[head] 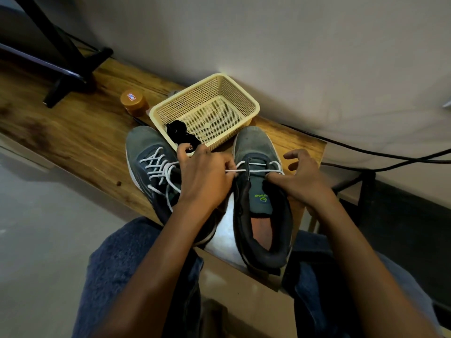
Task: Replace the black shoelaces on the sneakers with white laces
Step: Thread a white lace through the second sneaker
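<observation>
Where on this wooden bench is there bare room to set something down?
Bare wood lies left of the laced grey sneaker, below the orange-lidded jar. The cream mesh basket is bare but for black laces. Crowded around both sneakers.

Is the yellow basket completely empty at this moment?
No, a bundle of black laces lies in the near left corner of the yellow basket, just beyond the left hand.

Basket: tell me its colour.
Pale yellow mesh plastic basket, seen best in the head view.
</observation>
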The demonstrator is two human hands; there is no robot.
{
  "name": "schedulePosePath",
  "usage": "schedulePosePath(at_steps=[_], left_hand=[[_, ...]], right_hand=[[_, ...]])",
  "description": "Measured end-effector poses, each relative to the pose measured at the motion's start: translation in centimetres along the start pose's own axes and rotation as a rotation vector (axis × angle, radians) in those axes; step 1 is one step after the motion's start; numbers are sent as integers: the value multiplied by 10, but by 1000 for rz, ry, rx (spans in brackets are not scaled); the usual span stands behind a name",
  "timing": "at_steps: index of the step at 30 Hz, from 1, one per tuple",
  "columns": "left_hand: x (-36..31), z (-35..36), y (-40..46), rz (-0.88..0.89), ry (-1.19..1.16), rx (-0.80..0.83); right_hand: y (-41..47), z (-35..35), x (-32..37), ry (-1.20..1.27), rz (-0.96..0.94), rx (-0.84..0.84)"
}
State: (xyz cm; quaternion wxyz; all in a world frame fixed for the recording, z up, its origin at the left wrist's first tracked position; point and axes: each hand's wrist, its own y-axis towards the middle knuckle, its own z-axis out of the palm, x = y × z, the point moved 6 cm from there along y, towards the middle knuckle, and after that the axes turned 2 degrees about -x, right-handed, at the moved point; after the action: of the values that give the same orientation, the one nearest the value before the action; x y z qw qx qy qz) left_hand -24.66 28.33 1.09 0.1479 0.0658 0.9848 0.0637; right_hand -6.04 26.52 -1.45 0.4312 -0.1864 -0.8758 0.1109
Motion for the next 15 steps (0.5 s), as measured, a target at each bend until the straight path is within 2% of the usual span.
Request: schedulePosePath(at_steps=[6,9,12,15], left_hand=[[20,-5,-1,-201,123,65],[16,-2,-2,-176,168,139],[11,-1,1,-165,78,110],[0,2,0,-35,41,91]], right_hand=[[2,-1,-2,-2,7,-19],[2,-1,-2,1,2,-21],[3,-1,-2,-7,-3,-23],[3,0,-1,-17,-8,-21]])
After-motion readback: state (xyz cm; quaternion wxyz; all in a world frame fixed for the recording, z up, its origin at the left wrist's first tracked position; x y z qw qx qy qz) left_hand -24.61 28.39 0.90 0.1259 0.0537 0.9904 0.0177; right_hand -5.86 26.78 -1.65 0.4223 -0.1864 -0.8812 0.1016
